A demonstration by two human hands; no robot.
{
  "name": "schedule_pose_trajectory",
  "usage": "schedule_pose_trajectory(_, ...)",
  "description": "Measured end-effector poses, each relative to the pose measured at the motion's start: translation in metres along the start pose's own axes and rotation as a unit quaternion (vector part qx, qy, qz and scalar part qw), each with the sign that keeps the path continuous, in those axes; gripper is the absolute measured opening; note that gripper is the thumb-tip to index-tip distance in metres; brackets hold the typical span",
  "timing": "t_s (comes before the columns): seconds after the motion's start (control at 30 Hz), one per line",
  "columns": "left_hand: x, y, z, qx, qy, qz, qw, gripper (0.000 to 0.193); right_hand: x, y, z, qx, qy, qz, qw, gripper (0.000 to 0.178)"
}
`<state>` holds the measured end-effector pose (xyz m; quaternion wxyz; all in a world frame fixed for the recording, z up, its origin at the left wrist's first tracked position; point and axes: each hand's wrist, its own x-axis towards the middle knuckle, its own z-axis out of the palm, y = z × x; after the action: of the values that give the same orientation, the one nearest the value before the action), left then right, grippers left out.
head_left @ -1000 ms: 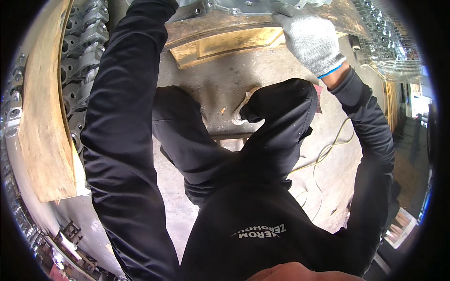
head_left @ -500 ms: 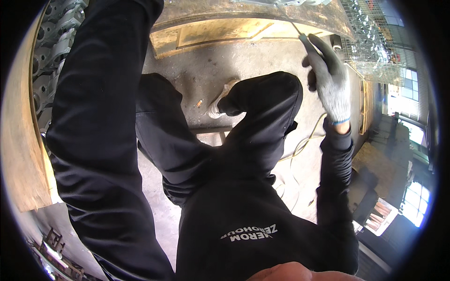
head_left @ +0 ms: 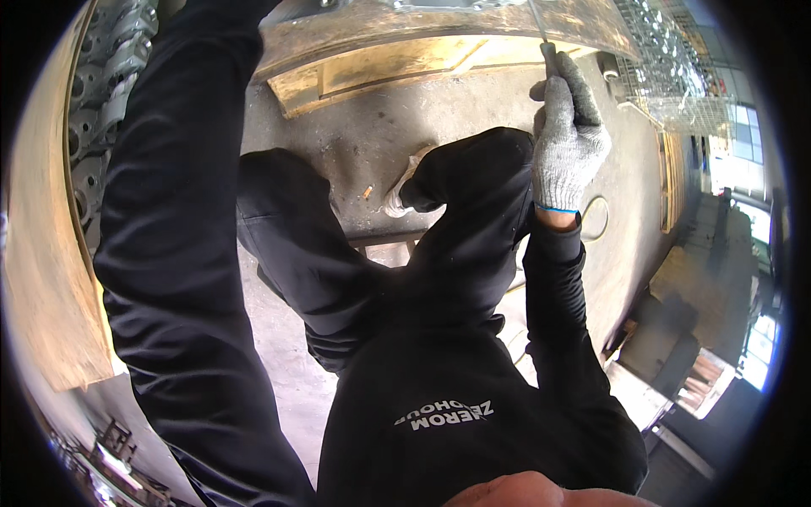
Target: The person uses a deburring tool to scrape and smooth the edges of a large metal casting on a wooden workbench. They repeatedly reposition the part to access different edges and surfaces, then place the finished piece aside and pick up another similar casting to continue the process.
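Observation:
My right hand (head_left: 571, 144), in a grey-white knit glove with a blue cuff edge, is closed around the dark handle of a slim hand tool (head_left: 549, 56). Its thin metal shaft points away over a worn wooden bench (head_left: 355, 42); whether it is a file or a screwdriver I cannot make out. Pale grey metal castings (head_left: 460, 4) lie on the bench at the top edge, partly cut off. My left arm (head_left: 182, 228) stretches forward in a black sleeve, its hand beyond the top of the picture.
On the left, a wooden-sided crate (head_left: 51, 253) holds several grey metal castings (head_left: 89, 135). A wire mesh cage (head_left: 676, 84) with shiny parts stands at the far right. A yellowish hose (head_left: 596, 218) lies on the floor beside my right arm. Wooden pallets (head_left: 672, 182) sit further right.
My right hand has moved left and turned, bringing the tool's shaft more upright in the picture. More of the castings on the bench shows. My left arm has shifted slightly left.

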<state>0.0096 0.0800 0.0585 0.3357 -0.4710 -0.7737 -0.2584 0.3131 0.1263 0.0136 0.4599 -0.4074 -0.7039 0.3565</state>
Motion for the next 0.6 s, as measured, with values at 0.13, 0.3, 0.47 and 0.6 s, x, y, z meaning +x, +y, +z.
schedule_pose_trajectory(0.13, 0.001, -0.008, 0.006, 0.063, 0.055, 0.054, 0.995, 0.051, 0.0, 0.007, -0.005, 0.079, 0.012, -0.018, 0.997, 0.03)
schedule_pose_trajectory(0.3, 0.008, -0.031, 0.014, 0.05, -0.043, 0.064, 0.996, 0.062, 0.001, 0.008, -0.005, 0.085, 0.021, 0.039, 0.995, 0.028)
schedule_pose_trajectory(0.47, 0.009, -0.036, 0.026, 0.041, -0.024, 0.028, 0.998, 0.064, 0.009, -0.003, -0.009, 0.057, -0.043, 0.029, 0.997, 0.033)
schedule_pose_trajectory(0.6, 0.01, -0.051, 0.022, 0.059, -0.074, 0.153, 0.984, 0.048, -0.008, 0.029, -0.075, 0.036, -0.056, 0.022, 0.998, 0.034)
